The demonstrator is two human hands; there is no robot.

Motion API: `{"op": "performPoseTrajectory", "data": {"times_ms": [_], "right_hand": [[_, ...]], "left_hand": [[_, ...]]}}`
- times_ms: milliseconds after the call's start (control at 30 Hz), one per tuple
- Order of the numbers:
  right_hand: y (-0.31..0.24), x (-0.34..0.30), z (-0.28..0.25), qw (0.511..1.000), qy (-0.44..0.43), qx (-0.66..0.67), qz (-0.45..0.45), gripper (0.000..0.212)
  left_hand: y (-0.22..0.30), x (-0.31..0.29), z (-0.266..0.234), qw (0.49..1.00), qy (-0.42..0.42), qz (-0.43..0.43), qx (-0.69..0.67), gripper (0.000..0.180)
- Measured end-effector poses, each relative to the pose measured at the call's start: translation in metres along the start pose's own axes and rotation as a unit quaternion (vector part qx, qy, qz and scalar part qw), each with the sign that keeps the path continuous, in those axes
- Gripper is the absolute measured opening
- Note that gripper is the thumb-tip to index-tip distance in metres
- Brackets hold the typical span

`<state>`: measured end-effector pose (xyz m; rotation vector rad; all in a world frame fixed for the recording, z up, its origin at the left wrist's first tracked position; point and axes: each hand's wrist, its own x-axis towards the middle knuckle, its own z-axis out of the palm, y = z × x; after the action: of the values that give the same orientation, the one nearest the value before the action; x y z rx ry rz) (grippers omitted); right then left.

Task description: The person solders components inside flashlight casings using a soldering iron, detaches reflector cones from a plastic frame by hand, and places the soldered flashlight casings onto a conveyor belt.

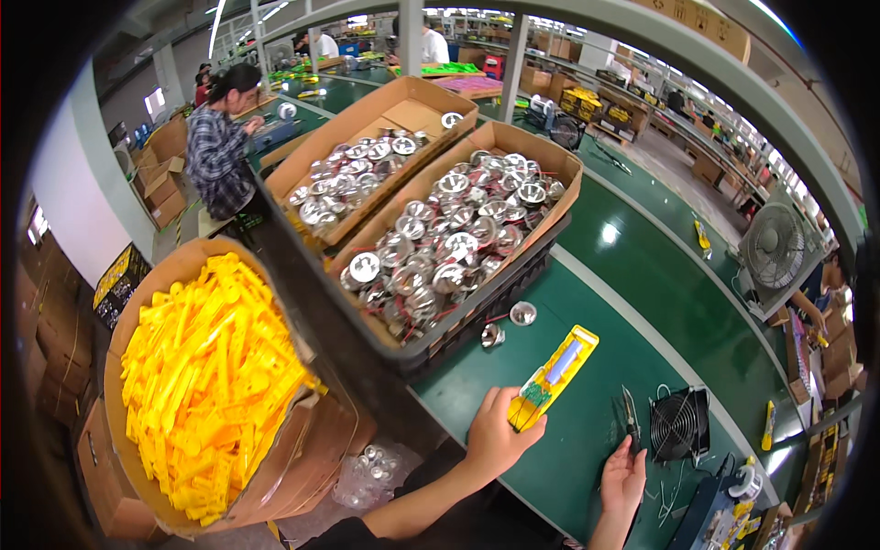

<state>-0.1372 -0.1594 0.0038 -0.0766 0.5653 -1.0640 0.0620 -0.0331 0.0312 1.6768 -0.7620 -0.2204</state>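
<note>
In my left hand (pixel 496 438) is the lower end of a yellow plastic housing (pixel 579 347), held tilted above the green bench. Its open side shows a blue-purple cylindrical battery (pixel 563 362) and a small green circuit board (pixel 534 393). My right hand (pixel 623 478), palm partly up, has its fingers curled around dark-handled pliers (pixel 630 410) whose slim jaws point away from me. The palm hides part of the handles. Two loose silver reflector cups, one (pixel 522 313) beside the other (pixel 493 335), lie on the bench beyond the housing.
Two cardboard trays, the nearer one (pixel 573 188) and the farther one (pixel 403 87), hold silver reflectors. A carton (pixel 302 458) of yellow housings stands at left. Right of the pliers are a black fan (pixel 679 424) and a solder-wire spool (pixel 745 483). A co-worker (pixel 220 142) sits at far left.
</note>
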Motion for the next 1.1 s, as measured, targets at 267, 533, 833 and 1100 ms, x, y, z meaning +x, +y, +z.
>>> {"op": "performPoseTrajectory", "data": {"times_ms": [267, 533, 833, 1100], "right_hand": [[0.004, 0.058, 0.06, 0.983, 0.093, 0.092, 0.126, 0.029], [0.01, 0.063, 0.05, 0.956, 0.265, 0.022, 0.123, 0.033], [-0.009, -0.043, 0.025, 0.988, 0.085, 0.026, 0.126, 0.028], [-0.008, -0.157, -0.068, 0.814, 0.381, -0.425, -0.103, 0.03]], "left_hand": [[-0.005, 0.064, 0.017, 0.996, -0.017, 0.017, 0.088, 0.047], [0.035, 0.165, 0.073, 0.993, -0.04, -0.02, 0.106, 0.04], [-0.016, 0.289, 0.205, 0.972, -0.055, 0.039, 0.224, 0.037], [0.007, 0.298, 0.259, 0.929, -0.096, 0.008, 0.357, 0.038]]}}
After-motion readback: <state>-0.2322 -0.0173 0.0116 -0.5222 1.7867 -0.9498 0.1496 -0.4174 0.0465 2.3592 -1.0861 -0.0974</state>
